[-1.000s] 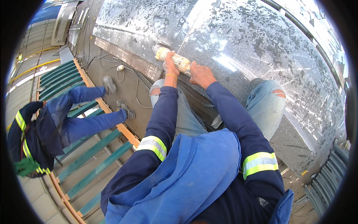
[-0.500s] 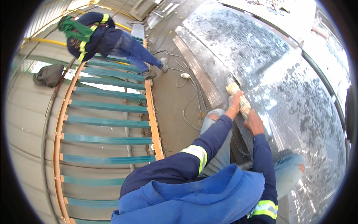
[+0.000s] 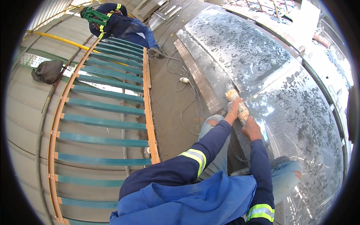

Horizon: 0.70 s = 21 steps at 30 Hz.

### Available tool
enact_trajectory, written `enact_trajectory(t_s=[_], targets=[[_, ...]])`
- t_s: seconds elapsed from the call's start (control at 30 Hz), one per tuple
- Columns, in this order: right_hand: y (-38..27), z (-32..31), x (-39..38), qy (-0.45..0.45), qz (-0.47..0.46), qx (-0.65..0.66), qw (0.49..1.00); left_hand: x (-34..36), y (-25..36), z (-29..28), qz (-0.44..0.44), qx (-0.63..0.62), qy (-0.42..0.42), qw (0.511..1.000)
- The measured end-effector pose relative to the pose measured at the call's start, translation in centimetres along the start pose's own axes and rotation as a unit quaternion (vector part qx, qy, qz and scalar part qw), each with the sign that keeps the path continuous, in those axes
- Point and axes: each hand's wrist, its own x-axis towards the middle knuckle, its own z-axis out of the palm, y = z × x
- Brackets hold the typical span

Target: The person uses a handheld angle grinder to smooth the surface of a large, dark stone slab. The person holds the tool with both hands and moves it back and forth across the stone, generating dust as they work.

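Note:
A worn, cream-coloured angle grinder [image 3: 243,111] is held in both hands over a large shiny metal sheet [image 3: 296,97]. Fingers of my left hand [image 3: 233,107] wrap round the front of its body, near the head. My right hand [image 3: 252,129] is closed round its rear end. The grinder's head points away from me, beside a long straight line in the sheet. Its disc is too blurred to make out. My knees are bent on either side of the tool, the right one over the sheet.
A rusty flat metal strip [image 3: 198,77] lies along the sheet's left edge. Loose cables [image 3: 183,69] and a white plug [image 3: 184,80] are on the ground. Left is an orange-railed frame with teal slats [image 3: 107,120]. Another person [image 3: 120,22] bends over its far end; a dark bag [image 3: 48,72] lies beyond.
My view has shifted slightly. Both hands stay on the grinder, which has barely moved along the sheet. The other person has moved farther away and bends lower over the slatted frame.

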Motion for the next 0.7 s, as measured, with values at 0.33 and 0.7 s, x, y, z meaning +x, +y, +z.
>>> enact_trajectory(t_s=[0.33,0.7], targets=[[0.3,0.1,-1.5,0.013,-0.010,-0.006,1.000,-0.5,-1.0,-0.6,-0.023,-0.005,-0.001,1.000],[0.1,0.6,0.1,0.015,0.006,-0.015,1.000,0.2,0.1,-0.1,-0.024,-0.005,-0.014,1.000]])
